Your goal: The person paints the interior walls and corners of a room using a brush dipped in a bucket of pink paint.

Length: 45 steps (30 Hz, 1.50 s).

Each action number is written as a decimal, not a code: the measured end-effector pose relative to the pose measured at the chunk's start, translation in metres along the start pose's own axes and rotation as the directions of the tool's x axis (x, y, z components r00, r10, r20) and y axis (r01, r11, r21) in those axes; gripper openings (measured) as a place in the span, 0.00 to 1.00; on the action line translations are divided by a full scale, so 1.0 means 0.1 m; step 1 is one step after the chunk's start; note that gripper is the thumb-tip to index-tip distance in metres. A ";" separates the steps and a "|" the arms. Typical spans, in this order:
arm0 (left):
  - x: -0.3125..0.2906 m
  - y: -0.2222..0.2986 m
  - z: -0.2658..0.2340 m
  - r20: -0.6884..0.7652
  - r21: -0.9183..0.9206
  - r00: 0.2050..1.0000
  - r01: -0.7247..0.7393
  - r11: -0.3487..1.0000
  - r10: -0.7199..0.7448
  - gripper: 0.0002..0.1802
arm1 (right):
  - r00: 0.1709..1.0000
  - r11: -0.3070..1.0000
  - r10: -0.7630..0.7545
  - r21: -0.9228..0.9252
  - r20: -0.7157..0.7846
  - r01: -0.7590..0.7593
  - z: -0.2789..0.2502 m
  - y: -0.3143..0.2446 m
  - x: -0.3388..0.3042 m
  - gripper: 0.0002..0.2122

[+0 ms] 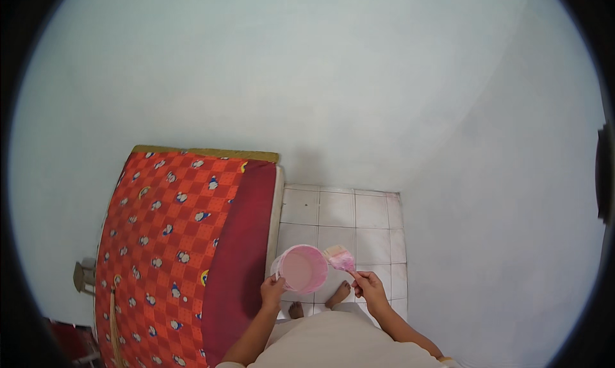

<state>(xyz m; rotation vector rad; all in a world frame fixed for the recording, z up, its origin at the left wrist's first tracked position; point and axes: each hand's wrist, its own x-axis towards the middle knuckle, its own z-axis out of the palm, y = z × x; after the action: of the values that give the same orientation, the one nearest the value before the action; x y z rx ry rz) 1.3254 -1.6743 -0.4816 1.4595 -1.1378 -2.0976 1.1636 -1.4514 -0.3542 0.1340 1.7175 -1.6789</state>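
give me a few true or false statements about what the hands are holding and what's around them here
1. The left hand holds a pink bucket of pink paint. True.
2. The right hand holds a roller. False: it holds a paintbrush with pink bristles.
3. The brush is dipped deep in the bucket. False: it sits beside the rim, outside.
4. A red patterned mattress lies to the person's left. True.
5. The floor is carpeted. False: it is pale tile.

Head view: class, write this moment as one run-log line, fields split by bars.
left hand: holds pink paint bucket at rim | right hand: holds pink-tipped brush beside bucket | red patterned mattress left | white tiled floor below
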 end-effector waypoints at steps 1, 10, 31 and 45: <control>0.01 -0.04 -0.06 -0.017 -0.019 1.000 -0.002 1.000 0.002 0.12 | 1.000 1.000 -0.018 -0.018 0.017 0.018 0.06 -0.01 -0.02 0.12; -0.19 -0.06 -0.37 -0.049 -0.125 0.993 -0.114 0.986 0.108 0.07 | 0.984 0.991 -0.007 -0.131 0.176 0.030 0.50 0.03 -0.07 0.14; -0.34 0.19 -0.64 -0.042 -0.024 0.986 -0.164 0.986 0.163 0.09 | 0.976 0.981 -0.013 -0.188 0.218 0.055 0.83 0.11 -0.36 0.18; -0.27 0.06 -0.62 -0.025 -0.050 0.968 -0.249 0.967 0.248 0.13 | 0.972 0.978 -0.021 -0.197 0.235 0.069 0.86 0.07 -0.36 0.17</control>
<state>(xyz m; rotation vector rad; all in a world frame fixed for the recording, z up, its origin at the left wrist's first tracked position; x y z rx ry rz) 1.3908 -1.6854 -0.4698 1.2392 -1.1817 -1.9226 1.2298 -1.5140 -0.3313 -0.1917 1.7118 -1.4739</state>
